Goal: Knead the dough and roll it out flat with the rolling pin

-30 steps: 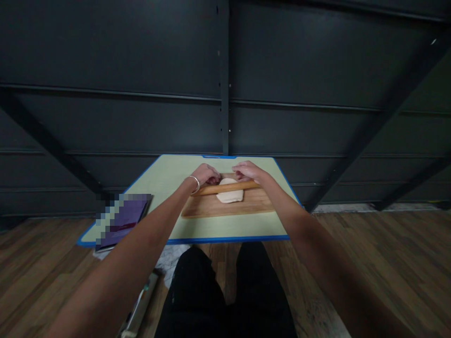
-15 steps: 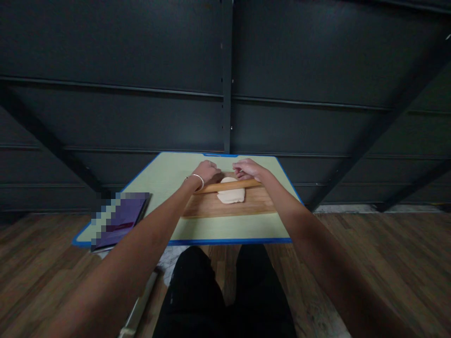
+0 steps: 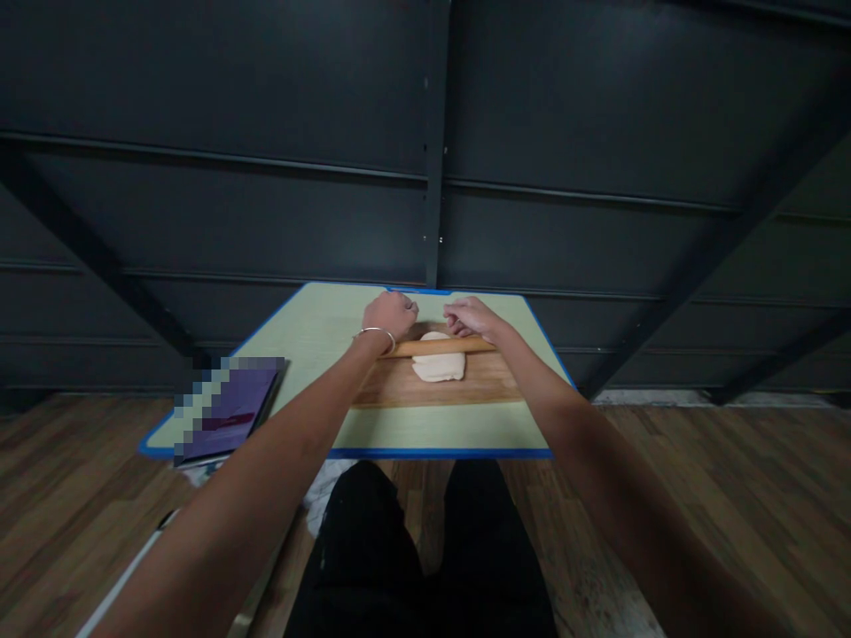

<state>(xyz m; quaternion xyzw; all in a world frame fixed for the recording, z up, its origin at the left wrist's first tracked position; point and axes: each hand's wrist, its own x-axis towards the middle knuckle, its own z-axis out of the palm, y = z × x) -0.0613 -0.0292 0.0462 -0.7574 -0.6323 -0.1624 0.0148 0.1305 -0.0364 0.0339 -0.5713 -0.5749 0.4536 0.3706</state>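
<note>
A wooden rolling pin (image 3: 435,346) lies across a pale sheet of dough (image 3: 440,367), whose near edge looks folded or uneven. Both rest on a brown wooden board (image 3: 382,390). My left hand (image 3: 390,312), with a bangle at the wrist, is past the pin's left end, its fingers curled in. The heel of that hand or the wrist is over the pin. My right hand (image 3: 471,316) is likewise curled beyond the pin, its wrist covering the right end. I see nothing inside either hand's fingers.
Under the board is a pale green table (image 3: 439,431) edged in blue. A dark tablet-like item (image 3: 232,412), partly pixelated, sits at its left corner. Dark panels (image 3: 279,221) stand behind the table. My knees are below its near edge, above a wood-look floor (image 3: 705,478).
My left hand has shifted slightly forward and its fingers have curled in more. The right hand's fingers have closed further too. The pin remains across the dough.
</note>
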